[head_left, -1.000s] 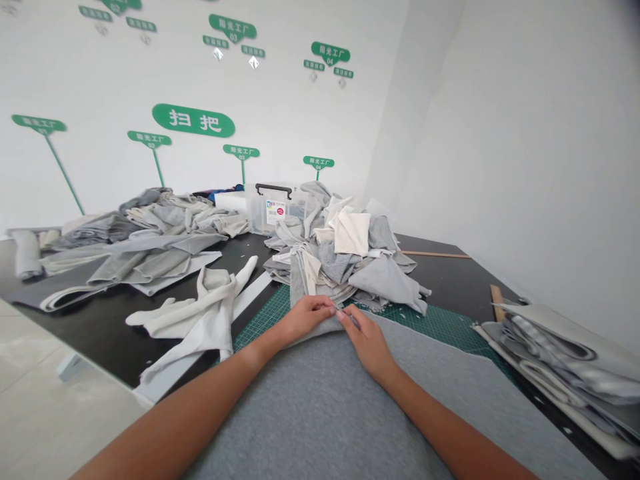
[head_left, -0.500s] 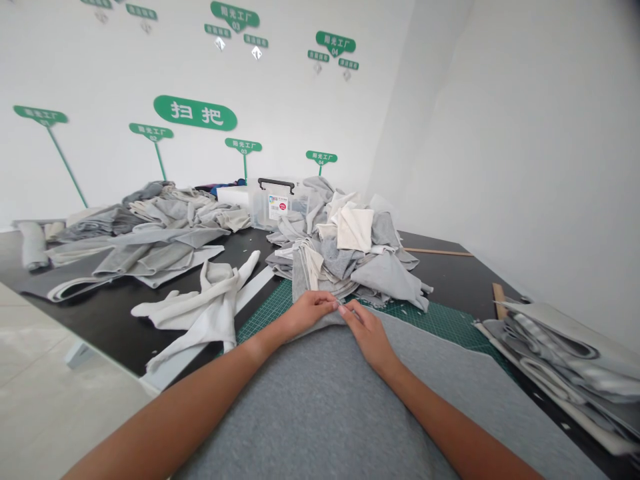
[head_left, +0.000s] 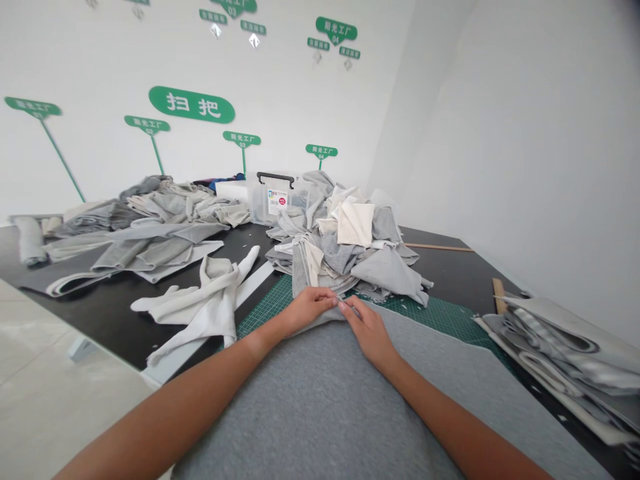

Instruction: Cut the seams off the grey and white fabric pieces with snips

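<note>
A large grey knit fabric sheet [head_left: 310, 407] lies spread on the table in front of me, running out of view at the bottom. Its far edge is folded over, and my left hand [head_left: 311, 308] and my right hand [head_left: 369, 328] both pinch that fold. My fingertips nearly meet at the middle of the edge. Just beyond my hands rises a heap of grey and cream fabric scraps [head_left: 350, 250], its near layers almost touching my left hand.
A green cutting mat [head_left: 430, 319] lies under the sheet on a black table [head_left: 450, 267]. White fabric [head_left: 210, 307] and grey pieces [head_left: 150, 240] lie left, a clear plastic box [head_left: 273, 202] stands behind, and stacked fabric [head_left: 560, 353] sits right. A wall bounds the right side.
My hands still hold the fold in nearly the same place. The whole view has shifted slightly, with the heap and wall signs sitting a little higher in the picture.
</note>
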Action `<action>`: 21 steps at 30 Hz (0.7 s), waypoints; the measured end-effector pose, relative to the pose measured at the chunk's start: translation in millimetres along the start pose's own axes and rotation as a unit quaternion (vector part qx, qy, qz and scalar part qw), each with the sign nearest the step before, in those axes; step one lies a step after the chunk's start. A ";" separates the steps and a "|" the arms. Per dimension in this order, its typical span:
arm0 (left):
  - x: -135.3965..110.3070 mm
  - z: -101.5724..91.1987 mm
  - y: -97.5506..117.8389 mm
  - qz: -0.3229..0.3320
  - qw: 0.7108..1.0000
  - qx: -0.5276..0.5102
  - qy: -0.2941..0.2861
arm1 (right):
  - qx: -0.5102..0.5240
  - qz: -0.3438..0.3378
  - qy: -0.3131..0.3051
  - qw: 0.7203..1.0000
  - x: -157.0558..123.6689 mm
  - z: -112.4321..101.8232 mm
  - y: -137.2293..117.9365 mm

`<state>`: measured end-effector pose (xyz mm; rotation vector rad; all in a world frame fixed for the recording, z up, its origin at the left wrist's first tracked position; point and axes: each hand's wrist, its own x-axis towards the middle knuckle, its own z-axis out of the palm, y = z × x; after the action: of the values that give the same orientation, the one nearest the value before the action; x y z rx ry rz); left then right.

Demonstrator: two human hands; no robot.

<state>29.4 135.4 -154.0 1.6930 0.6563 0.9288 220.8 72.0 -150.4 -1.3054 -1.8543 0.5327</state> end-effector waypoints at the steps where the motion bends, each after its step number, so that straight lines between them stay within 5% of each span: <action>1: -0.1 0.3 -0.4 -0.002 1.000 -0.002 0.001 | -0.001 0.000 -0.001 1.000 -0.2 0.0 0.3; 16: -0.6 1.5 -1.2 0.001 1.000 0.005 -0.001 | 0.018 -0.016 0.010 1.000 0.7 0.3 0.0; 21: 0.6 0.4 -0.3 -0.001 1.000 0.020 -0.004 | 0.085 0.027 0.032 0.995 2.1 2.9 3.9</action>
<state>30.1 135.8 -154.2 1.7310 0.6758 0.9115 220.5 75.7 -154.1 -1.2456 -1.6861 0.6546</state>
